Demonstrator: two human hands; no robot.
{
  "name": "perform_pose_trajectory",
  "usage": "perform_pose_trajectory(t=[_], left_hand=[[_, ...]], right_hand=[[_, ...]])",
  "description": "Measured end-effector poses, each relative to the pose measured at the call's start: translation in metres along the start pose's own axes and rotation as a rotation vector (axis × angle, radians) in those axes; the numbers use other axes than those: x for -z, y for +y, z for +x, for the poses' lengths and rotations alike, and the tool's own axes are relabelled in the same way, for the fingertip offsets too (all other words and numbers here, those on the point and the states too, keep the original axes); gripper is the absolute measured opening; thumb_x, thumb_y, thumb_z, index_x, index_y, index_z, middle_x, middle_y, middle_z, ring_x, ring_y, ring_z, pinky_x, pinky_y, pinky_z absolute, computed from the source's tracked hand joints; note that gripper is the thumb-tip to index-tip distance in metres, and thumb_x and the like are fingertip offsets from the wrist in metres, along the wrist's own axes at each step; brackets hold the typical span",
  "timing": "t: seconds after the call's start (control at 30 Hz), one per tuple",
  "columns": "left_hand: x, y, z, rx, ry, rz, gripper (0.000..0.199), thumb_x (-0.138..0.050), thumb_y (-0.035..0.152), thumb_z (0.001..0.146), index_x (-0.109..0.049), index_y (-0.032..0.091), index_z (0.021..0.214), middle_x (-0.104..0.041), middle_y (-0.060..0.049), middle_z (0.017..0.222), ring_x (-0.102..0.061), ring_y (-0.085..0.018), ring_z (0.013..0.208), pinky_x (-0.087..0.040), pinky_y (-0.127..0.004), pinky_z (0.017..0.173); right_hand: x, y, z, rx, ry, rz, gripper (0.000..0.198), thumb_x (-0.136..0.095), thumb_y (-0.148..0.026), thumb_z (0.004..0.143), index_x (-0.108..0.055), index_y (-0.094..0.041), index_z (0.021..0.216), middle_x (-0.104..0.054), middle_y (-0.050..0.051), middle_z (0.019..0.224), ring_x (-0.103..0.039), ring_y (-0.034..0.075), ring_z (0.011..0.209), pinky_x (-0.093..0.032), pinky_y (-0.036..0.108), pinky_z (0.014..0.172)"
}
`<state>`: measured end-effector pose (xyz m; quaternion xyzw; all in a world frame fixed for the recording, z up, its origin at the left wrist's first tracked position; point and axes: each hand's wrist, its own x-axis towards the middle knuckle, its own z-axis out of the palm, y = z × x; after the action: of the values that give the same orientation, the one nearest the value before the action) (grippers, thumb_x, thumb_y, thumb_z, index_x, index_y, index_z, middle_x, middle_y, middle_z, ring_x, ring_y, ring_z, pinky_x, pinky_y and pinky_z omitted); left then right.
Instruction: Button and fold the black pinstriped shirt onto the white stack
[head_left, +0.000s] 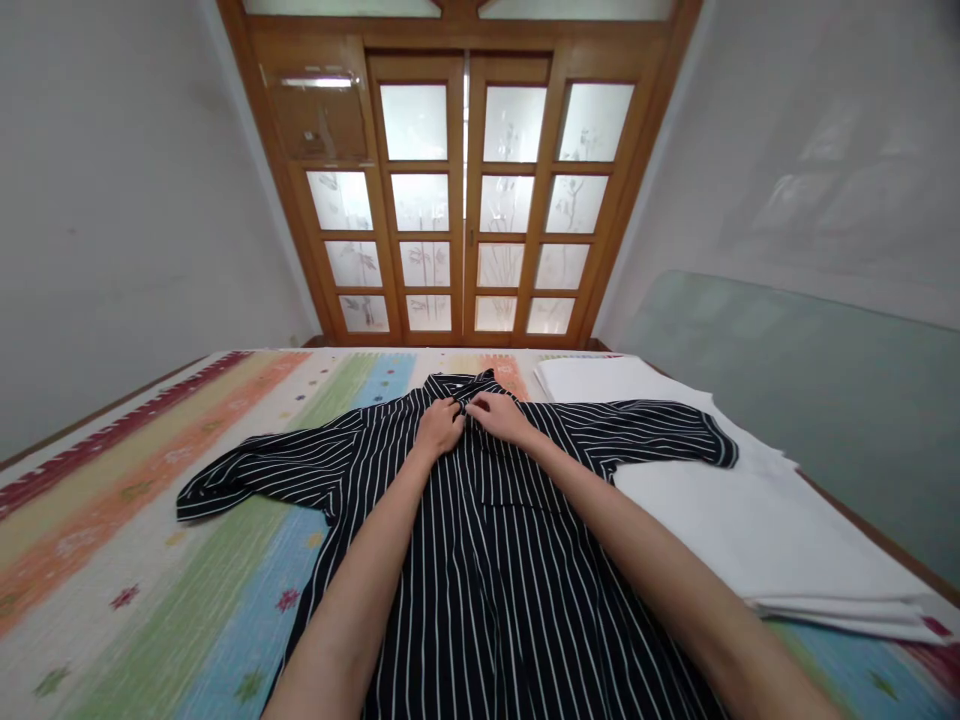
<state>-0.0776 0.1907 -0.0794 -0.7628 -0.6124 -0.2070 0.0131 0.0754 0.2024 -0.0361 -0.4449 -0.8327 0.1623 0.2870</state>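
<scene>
Thin-striped black-and-white collared shirt (480, 585) lies spread on multicoloured striped cloth (202, 580) | my left hand (439, 428), right hand (501, 417): fingers pinching its front below the collar (448, 384) | looks light, limp; doubled front edge grips best

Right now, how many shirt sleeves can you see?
2: the left-side sleeve lies on the patterned cloth; the right-side sleeve lies over the white stack. None seems hidden.
</scene>
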Motion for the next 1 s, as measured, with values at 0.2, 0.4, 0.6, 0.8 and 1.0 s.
perform_pose_trajectory(t=[0.2,0.4,0.6,0.8,1.0], left_hand=[[-0.001,0.000,-0.005,-0.095,0.049,-0.018,0.031,-0.041,0.017,0.086,-0.069,0.018,0.098,-0.062,-0.008,0.122,-0.054,-0.024,0.105,-0.042,-0.039,0.097],[-0.005,-0.005,0.001,-0.013,0.048,-0.153,0.035,-0.038,0.014,0.086,-0.070,0.018,0.099,-0.070,-0.006,0.104,-0.059,-0.021,0.102,-0.043,-0.035,0.099],[-0.009,-0.011,0.015,0.182,0.160,-0.241,0.040,-0.039,0.014,0.089,-0.059,0.014,0.123,-0.062,-0.012,0.118,-0.059,-0.022,0.109,-0.044,-0.033,0.099],[-0.016,-0.010,0.028,0.219,0.120,-0.082,0.041,-0.040,0.020,0.092,-0.052,0.018,0.132,-0.059,-0.014,0.116,-0.058,-0.025,0.108,-0.046,-0.035,0.092],[-0.015,-0.015,0.032,0.230,0.136,-0.145,0.028,-0.042,0.022,0.093,-0.066,0.020,0.107,-0.064,-0.010,0.105,-0.061,-0.022,0.099,-0.048,-0.032,0.086]], right_hand=[[-0.042,0.009,0.042,-0.338,0.203,0.108,0.032,-0.061,-0.047,0.082,-0.067,-0.016,0.075,-0.071,0.009,0.083,-0.064,0.021,0.080,-0.043,0.029,0.074],[-0.062,0.030,0.039,-0.353,0.268,0.077,0.016,-0.054,-0.023,0.081,-0.068,-0.016,0.081,-0.070,0.009,0.079,-0.064,0.021,0.080,-0.045,0.029,0.076],[-0.065,0.042,0.032,-0.255,0.309,0.355,0.026,-0.052,-0.028,0.082,-0.067,-0.017,0.100,-0.068,0.002,0.075,-0.062,0.017,0.065,-0.051,0.028,0.066],[-0.064,0.042,0.034,-0.234,0.352,0.288,0.021,-0.053,-0.028,0.083,-0.071,-0.016,0.082,-0.071,0.008,0.087,-0.065,0.020,0.083,-0.050,0.031,0.082],[-0.065,0.043,0.031,-0.242,0.297,0.487,0.027,-0.056,-0.026,0.081,-0.069,-0.014,0.101,-0.070,0.005,0.079,-0.062,0.015,0.055,-0.053,0.027,0.060]])
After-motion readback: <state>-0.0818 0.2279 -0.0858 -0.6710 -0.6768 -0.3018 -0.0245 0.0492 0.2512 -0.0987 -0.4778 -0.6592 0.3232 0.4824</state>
